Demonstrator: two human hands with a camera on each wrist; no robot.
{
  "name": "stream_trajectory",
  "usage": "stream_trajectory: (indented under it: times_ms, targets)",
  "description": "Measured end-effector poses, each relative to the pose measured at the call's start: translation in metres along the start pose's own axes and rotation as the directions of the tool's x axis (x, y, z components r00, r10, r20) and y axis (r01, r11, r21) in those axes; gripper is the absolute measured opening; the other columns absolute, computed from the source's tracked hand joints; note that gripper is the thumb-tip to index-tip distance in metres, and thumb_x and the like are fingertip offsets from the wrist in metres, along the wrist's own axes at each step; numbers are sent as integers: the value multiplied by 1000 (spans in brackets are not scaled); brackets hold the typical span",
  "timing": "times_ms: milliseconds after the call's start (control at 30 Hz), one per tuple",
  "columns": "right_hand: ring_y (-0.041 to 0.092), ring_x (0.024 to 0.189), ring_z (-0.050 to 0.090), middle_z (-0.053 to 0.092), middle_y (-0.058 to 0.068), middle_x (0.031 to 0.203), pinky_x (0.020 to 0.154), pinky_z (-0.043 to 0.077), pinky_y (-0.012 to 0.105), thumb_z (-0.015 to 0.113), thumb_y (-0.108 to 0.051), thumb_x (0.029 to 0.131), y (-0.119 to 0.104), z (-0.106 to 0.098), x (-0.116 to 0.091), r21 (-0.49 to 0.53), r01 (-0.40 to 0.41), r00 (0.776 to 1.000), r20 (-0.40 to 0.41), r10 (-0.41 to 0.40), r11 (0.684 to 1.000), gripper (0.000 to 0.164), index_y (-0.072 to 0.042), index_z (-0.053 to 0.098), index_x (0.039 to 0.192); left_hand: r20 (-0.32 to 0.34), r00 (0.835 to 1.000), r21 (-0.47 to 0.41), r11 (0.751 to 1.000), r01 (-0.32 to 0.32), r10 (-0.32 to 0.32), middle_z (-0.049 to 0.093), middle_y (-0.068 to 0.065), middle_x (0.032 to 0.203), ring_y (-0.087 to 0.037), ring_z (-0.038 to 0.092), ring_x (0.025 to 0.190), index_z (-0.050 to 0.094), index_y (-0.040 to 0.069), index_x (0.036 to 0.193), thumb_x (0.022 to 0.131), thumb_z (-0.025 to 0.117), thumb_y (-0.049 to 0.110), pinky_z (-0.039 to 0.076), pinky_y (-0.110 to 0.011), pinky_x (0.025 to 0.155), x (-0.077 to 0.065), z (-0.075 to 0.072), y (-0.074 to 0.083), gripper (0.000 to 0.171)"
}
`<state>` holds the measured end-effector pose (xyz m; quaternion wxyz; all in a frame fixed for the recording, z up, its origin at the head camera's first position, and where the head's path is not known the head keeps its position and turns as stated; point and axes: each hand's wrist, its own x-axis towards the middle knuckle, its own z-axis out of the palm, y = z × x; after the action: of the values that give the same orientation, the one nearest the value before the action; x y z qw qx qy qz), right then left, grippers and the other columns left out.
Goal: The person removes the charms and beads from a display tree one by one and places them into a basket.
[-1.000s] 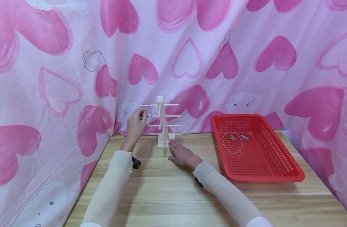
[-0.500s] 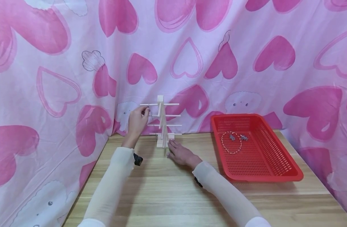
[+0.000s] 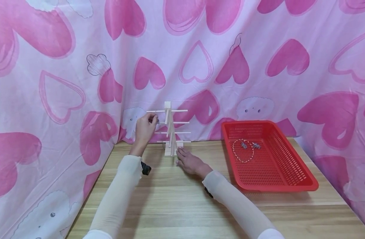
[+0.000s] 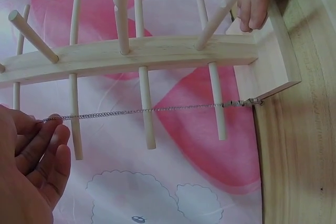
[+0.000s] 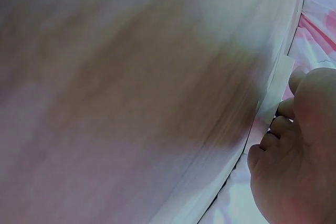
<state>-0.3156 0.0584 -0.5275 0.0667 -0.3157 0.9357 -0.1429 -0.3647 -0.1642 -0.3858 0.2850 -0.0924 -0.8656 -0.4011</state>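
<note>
Near the back of the table stands a pale wooden peg rack (image 3: 167,105), its thin rods sticking out on both sides. My left hand (image 3: 145,127) is at the upper left rods and pinches one end of a silver chain necklace (image 4: 121,112) between thumb and fingertips. In the left wrist view the chain runs taut past several rods (image 4: 147,108), with small dangling pieces at its far end close to the rack's base. My right hand (image 3: 190,162) lies with extended fingers against the base (image 4: 278,59); in the right wrist view its fingers (image 5: 270,140) touch the wood's edge.
A red perforated plastic basket (image 3: 277,189) sits on the right of the wood-grain table (image 3: 176,205). Inside lie a red-and-white beaded necklace (image 3: 244,162) and small silver-grey pieces (image 3: 256,145). A pink heart-patterned curtain (image 3: 197,63) hangs behind and along the sides.
My left hand has risen slightly and shifted a little right toward the rack, still pinching the chain. The right hand stays at the base.
</note>
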Motion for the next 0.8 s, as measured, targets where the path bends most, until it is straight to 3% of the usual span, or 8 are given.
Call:
stream_trajectory:
  times_ms: [467, 800]
  targets:
    - [36, 166, 17, 17, 19, 178, 137, 21, 47, 37, -32, 117, 3, 3, 1, -5, 1, 1000, -3, -1, 1000, 63, 2, 23, 168, -3, 1000, -52, 999, 3, -3, 81, -17, 93, -33, 75, 83, 77, -1, 109, 105, 67, 15, 56, -32, 69, 1, -1, 2, 20]
    - [37, 166, 16, 17, 20, 178, 138, 20, 46, 36, -31, 117, 2, 1, 1, -9, 11, 1000, -6, -11, 1000, 62, 3, 23, 167, -53, 998, -66, 998, -19, 16, 79, -17, 90, -32, 74, 83, 77, -2, 104, 105, 66, 15, 55, -30, 70, 5, -5, 2, 21]
